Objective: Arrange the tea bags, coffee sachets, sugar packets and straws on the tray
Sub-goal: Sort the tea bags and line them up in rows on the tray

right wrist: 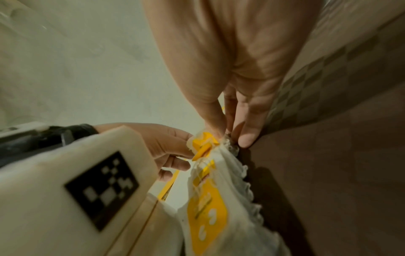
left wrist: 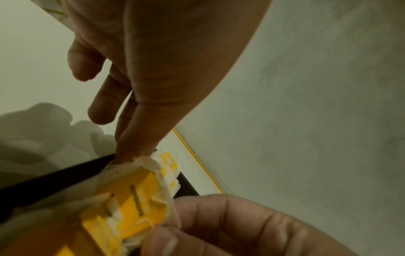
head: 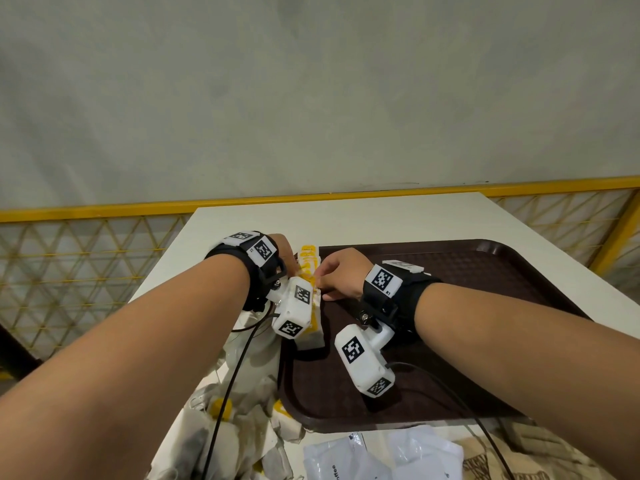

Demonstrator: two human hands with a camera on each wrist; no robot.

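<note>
A row of white tea bags [head: 310, 271] with yellow tags stands along the left edge of the dark brown tray [head: 467, 271]. Both hands meet at the row's middle. My left hand [head: 292, 266] reaches in from the table side, and its thumb and fingers pinch the top of a tea bag [left wrist: 140, 195]. From the tray side, my right hand [head: 322, 279] pinches the same cluster of tea bags [right wrist: 206, 143] with thumb and forefinger. Another of its fingers [right wrist: 248, 136] points straight down at the tray floor. The near end of the row is hidden behind the left wrist camera.
A loose heap of tea bags [head: 239, 424] lies on the white table [head: 346, 220] left of the tray. White coffee sachets [head: 381, 455] and brown packets [head: 505, 462] lie at the near edge. A yellow mesh fence [head: 86, 258] runs behind the table.
</note>
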